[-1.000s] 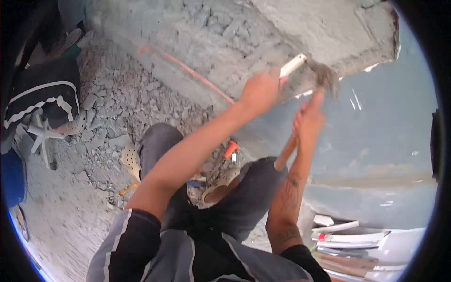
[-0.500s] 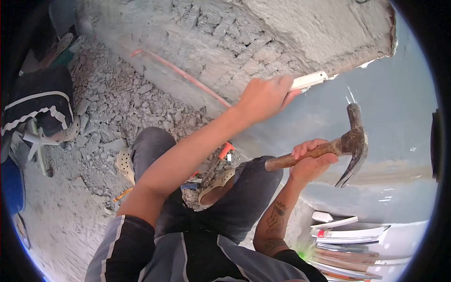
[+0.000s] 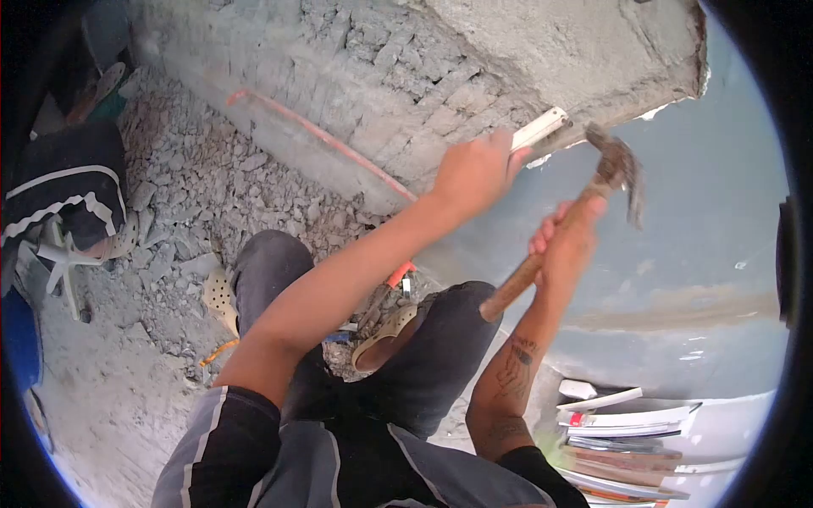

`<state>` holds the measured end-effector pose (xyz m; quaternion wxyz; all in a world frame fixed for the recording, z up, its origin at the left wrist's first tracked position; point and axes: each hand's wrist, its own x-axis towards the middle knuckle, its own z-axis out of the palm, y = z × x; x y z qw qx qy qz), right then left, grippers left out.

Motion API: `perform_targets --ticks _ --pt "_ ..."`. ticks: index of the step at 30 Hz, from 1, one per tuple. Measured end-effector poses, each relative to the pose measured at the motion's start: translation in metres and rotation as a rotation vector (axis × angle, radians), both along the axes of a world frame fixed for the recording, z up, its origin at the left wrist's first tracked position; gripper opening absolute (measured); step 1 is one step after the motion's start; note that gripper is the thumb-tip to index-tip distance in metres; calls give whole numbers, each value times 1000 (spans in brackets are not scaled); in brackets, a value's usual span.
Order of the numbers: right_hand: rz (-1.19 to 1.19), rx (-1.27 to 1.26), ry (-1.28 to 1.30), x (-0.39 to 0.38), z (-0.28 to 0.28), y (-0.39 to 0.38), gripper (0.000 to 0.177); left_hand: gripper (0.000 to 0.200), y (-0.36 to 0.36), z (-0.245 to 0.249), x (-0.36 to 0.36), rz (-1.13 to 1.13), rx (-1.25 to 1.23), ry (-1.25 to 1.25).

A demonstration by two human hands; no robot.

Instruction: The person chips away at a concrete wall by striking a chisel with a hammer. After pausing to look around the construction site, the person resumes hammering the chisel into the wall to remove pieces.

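Observation:
My left hand (image 3: 472, 176) is closed around a white, flat-sided tool handle (image 3: 540, 129). One end sticks out past my thumb toward the hammer; the other end is hidden by my fist against the broken wall (image 3: 423, 110). A claw hammer (image 3: 518, 284) with a worn wooden handle is in my right hand (image 3: 569, 241), gripped partway up the shaft. Its rusty head is raised close to the white handle's end, with a small gap between them, and the claw points right, slightly blurred.
Grey rubble (image 3: 254, 186) covers the floor at left. An orange-pink tube (image 3: 326, 140) runs along the wall's foot. White and brown strips (image 3: 627, 419) are stacked at lower right. Another person's dark-clothed leg (image 3: 63, 182) shows at left. Orange-handled tool (image 3: 400, 273) lies between my feet.
The hammer has swung up and left, its head now near the end of the white handle. My left hand and the white handle have shifted slightly left.

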<state>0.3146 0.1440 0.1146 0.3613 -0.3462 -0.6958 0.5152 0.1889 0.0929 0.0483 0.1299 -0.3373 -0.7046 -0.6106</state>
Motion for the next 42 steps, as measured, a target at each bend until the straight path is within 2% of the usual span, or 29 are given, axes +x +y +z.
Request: perform_targets --ticks 2,4,5,7,9,13,14,16,19,23,25,26,28,29,31,32,33,35,37,38,40,41,42 --pt "-64 67 -1 14 9 -8 76 32 -1 -3 7 0 -22 -5" --pt "58 114 397 21 14 -16 76 33 -5 -6 5 7 38 132" --pt "57 112 397 26 10 -18 76 33 -7 -8 7 7 36 133" --pt "188 236 576 26 -9 -15 76 34 -13 -10 2 -39 21 314" --pt "184 241 581 17 -39 -11 76 34 -14 -15 -2 47 18 317" --pt "176 -60 421 -6 -110 -3 75 34 -27 -26 -28 257 -37 326" --pt "188 -74 446 -7 -123 -7 75 34 -32 -26 -35 269 -49 352" --pt "312 -173 270 -3 -145 -14 75 35 -45 -27 -44 365 -175 372" --pt "358 -366 328 -11 -158 -15 77 32 -59 -29 -57 343 -267 405" --pt "373 -322 357 -14 -159 -20 79 34 -57 -25 -64 365 -252 468" --pt "402 -156 413 -18 -148 -22 81 35 -51 -23 -69 361 -228 499" --pt "400 -158 417 -20 -141 -24 81 35 -50 -24 -70 358 -231 503" --pt "330 -53 614 -21 -117 -32 82 35 -48 -26 -71 315 -196 433" --pt "324 -58 616 -21 -108 -34 82 35 -48 -26 -71 310 -201 436" --pt "431 131 874 -24 -96 -37 83 35 -48 -26 -73 293 -202 417" --pt "430 129 876 -34 -107 -33 83 35 -49 -26 -73 292 -204 418" --pt "352 147 861 -52 -126 -26 84 34 -49 -25 -73 299 -210 414" --pt "278 166 836 -72 -123 -20 86 34 -49 -27 -72 307 -214 401" --pt "160 -46 157 -77 -85 -26 84 34 -50 -26 -74 278 -206 387" --pt "163 -41 161 -72 -75 -28 84 34 -50 -24 -77 282 -201 390" --pt "192 -165 509 -54 -68 -30 78 34 -49 -26 -74 291 -208 390" --pt "196 -162 504 -55 -72 -20 78 34 -49 -27 -75 295 -205 385" --pt "490 55 820 -56 -74 -11 75 34 -49 -27 -76 293 -205 399"
